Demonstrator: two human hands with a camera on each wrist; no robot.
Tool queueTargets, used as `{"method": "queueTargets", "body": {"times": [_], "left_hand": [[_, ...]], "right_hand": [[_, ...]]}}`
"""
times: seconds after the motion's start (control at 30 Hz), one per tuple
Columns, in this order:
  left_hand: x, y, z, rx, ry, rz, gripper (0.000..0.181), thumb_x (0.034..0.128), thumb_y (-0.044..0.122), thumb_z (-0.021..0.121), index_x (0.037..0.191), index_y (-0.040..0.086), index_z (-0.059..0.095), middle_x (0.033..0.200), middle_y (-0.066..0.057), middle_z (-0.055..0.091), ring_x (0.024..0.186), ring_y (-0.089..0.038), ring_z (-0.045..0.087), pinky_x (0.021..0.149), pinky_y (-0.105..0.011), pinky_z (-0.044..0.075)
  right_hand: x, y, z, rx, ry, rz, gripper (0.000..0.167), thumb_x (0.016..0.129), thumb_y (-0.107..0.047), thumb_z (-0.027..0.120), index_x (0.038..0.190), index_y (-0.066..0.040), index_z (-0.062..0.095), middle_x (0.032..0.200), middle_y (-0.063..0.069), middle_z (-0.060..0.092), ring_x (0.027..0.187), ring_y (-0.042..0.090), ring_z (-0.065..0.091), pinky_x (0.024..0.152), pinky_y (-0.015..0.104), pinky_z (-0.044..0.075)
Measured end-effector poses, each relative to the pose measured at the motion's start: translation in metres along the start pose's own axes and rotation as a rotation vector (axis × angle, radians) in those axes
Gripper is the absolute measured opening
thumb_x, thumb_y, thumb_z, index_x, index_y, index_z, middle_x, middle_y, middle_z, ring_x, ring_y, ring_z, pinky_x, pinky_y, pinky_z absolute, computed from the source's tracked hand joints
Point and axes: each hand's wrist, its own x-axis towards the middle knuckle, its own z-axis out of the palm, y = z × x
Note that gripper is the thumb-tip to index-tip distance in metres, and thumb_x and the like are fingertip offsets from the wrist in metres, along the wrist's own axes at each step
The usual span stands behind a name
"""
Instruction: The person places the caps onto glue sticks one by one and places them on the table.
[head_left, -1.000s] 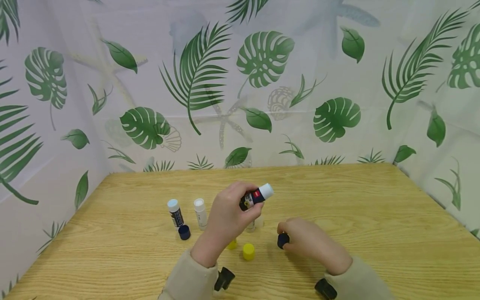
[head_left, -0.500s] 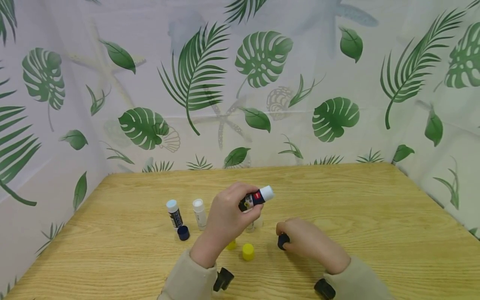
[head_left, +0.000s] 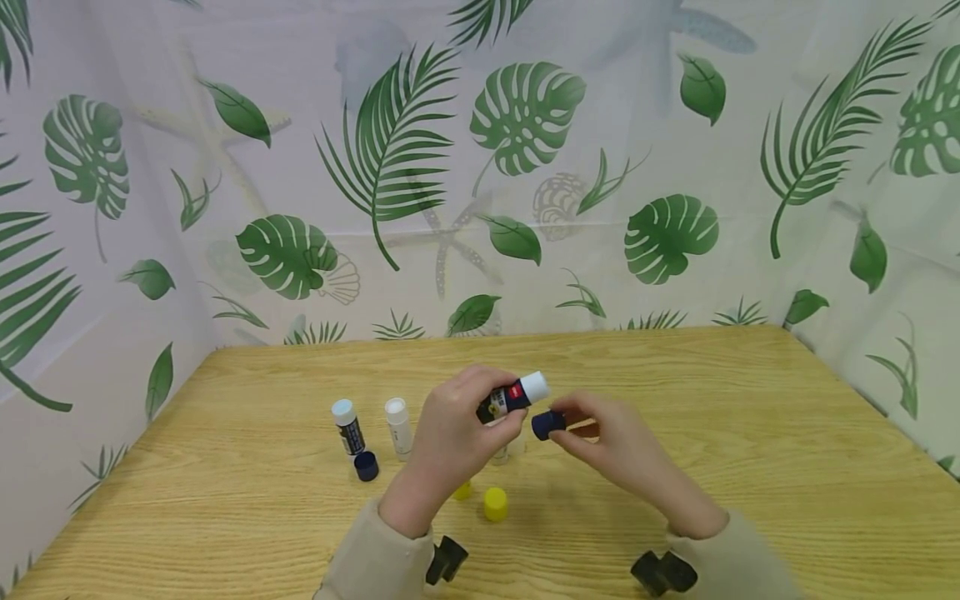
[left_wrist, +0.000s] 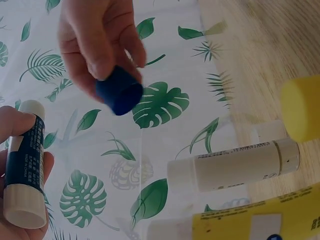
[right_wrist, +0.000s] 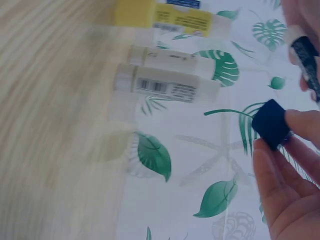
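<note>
My left hand (head_left: 450, 433) grips a dark blue glue stick (head_left: 510, 398) above the table, tilted, its uncapped white end pointing right. Just beside that end, my right hand (head_left: 622, 442) pinches a dark blue cap (head_left: 548, 425) between thumb and fingers. Cap and stick are apart. In the left wrist view the cap's open mouth (left_wrist: 129, 99) shows, and the glue stick (left_wrist: 27, 165) lies across the left fingers. The right wrist view has the cap (right_wrist: 270, 124) at the fingertips and part of the glue stick (right_wrist: 306, 57) at the edge.
On the left stand another dark blue glue stick (head_left: 350, 429), a white one (head_left: 400, 429) and a dark blue cap (head_left: 366, 467). A yellow cap (head_left: 496, 504) sits in front. Behind my left hand, a yellow glue stick (left_wrist: 250, 220) and another white one (head_left: 501, 454) are partly hidden.
My right hand has lifted the dark blue cap off the table and brought it up and left, near the glue stick's white end. The left hand has stayed almost still.
</note>
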Motion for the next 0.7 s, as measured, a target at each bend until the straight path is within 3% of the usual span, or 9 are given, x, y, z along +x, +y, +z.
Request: {"method": "queueTargets", "body": {"times": [0.13,0.3,0.5,0.7], "left_hand": [[0.000,0.000,0.000,-0.002,0.000,0.002,0.022,0.0700,0.002,0.070,0.091,0.001,0.063,0.086,-0.006,0.062,0.073,-0.010,0.057,0.060,-0.019,0.047],[0.000,0.000,0.001,-0.008,0.001,-0.001,0.022,0.0693,0.002,0.071,0.091,0.001,0.063,0.086,-0.005,0.062,0.072,-0.009,0.056,0.061,-0.015,0.045],[-0.001,0.000,0.002,-0.007,-0.004,0.010,0.022,0.0692,0.001,0.070,0.090,0.002,0.063,0.085,-0.004,0.062,0.072,-0.008,0.055,0.061,-0.015,0.045],[0.000,0.000,0.001,-0.010,-0.007,0.030,0.021,0.0690,0.002,0.071,0.089,0.003,0.064,0.085,-0.004,0.062,0.072,-0.008,0.055,0.061,-0.015,0.045]], "right_hand": [[-0.001,-0.004,-0.009,0.124,0.151,0.003,0.023,0.078,0.002,0.063,0.101,0.005,0.058,0.093,0.012,0.061,0.083,0.015,0.060,0.067,0.023,0.049],[-0.003,-0.009,-0.018,0.295,0.241,0.013,0.024,0.080,0.003,0.060,0.103,0.007,0.055,0.096,0.012,0.059,0.086,0.008,0.058,0.071,0.022,0.048],[-0.005,-0.017,-0.023,0.398,0.252,0.018,0.024,0.082,0.000,0.060,0.105,0.006,0.055,0.095,-0.002,0.059,0.085,0.010,0.057,0.071,0.021,0.048],[-0.005,-0.019,-0.020,0.413,0.239,-0.028,0.024,0.080,0.006,0.058,0.103,0.009,0.054,0.095,-0.002,0.059,0.085,0.010,0.058,0.071,0.022,0.048]]}}
